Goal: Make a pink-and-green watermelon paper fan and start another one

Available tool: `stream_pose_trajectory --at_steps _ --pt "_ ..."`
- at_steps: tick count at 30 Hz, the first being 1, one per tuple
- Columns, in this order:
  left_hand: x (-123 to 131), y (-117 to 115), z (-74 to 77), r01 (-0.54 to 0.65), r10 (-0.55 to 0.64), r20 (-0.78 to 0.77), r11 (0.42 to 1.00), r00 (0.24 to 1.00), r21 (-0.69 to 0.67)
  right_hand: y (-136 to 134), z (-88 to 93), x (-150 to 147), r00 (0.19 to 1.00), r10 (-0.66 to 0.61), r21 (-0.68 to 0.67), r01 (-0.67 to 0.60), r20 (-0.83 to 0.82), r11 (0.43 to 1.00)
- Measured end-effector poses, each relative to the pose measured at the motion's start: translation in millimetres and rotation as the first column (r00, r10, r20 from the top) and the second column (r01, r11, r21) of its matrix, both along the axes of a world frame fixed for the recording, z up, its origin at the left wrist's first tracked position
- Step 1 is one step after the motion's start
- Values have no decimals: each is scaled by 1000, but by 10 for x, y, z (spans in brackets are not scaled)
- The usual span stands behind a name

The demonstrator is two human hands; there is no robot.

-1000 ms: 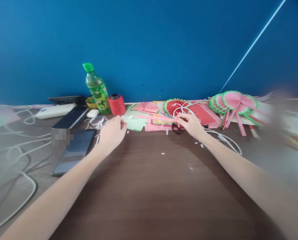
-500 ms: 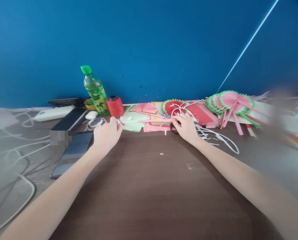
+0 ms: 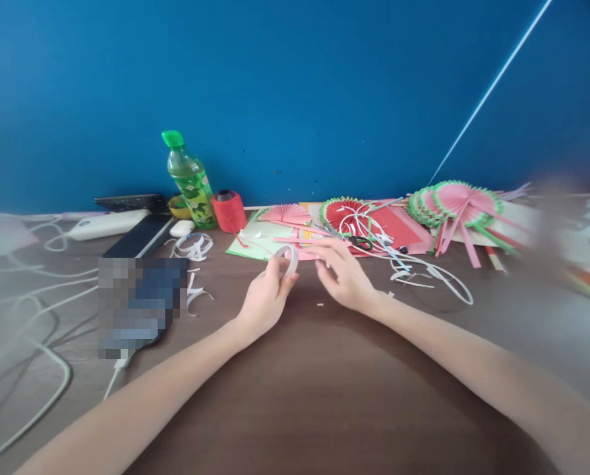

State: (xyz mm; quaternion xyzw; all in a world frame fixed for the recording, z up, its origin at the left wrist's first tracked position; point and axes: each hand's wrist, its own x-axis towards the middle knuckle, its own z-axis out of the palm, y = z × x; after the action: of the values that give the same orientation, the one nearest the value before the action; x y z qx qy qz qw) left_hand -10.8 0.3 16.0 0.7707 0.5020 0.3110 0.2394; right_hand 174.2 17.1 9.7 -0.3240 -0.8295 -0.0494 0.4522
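Observation:
My left hand (image 3: 265, 293) grips a roll of clear tape (image 3: 291, 259) between thumb and fingers, held up on edge above the table. Just right of the roll, my right hand (image 3: 343, 277) has its fingers stretched forward and the thumb apart, with nothing visible between them. Behind both hands lie a pink pleated paper fan (image 3: 285, 214), pale green paper (image 3: 255, 243) and thin pink strips. Scissors with black handles (image 3: 361, 243) rest beyond my right hand, partly among white strips.
At the back left stand a green-capped bottle (image 3: 192, 185) and a red spool of thread (image 3: 229, 212). Phones, a white power bank (image 3: 107, 225) and cables lie left. A red pleated fan (image 3: 344, 215) and pink-and-green pleated fans (image 3: 465, 201) sit at the back right.
My left hand has come right and nearer, with the tape roll now seen in it. My right hand has moved left, off the scissors area, towards the roll.

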Motion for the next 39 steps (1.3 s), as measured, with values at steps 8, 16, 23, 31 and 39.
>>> stream_pose_trajectory --at_steps 8,16,23,31,39 --pt "-15 30 -9 197 -176 141 969 974 -151 -99 -100 -89 996 92 -188 -94 -21 978" --pt "-32 48 -28 330 -297 223 935 929 -130 -136 -79 -90 987 136 -201 -150 -81 968" --pt "-31 59 -49 365 -320 269 921 908 -136 -183 -48 -109 984 171 -195 -177 -49 965" --pt "-35 61 -44 367 -325 257 920 910 -136 -195 -41 -104 975 203 -274 -221 -96 936" --pt "-37 55 -21 370 -340 193 917 920 -151 -152 -106 -120 951 175 -297 -249 -255 922"
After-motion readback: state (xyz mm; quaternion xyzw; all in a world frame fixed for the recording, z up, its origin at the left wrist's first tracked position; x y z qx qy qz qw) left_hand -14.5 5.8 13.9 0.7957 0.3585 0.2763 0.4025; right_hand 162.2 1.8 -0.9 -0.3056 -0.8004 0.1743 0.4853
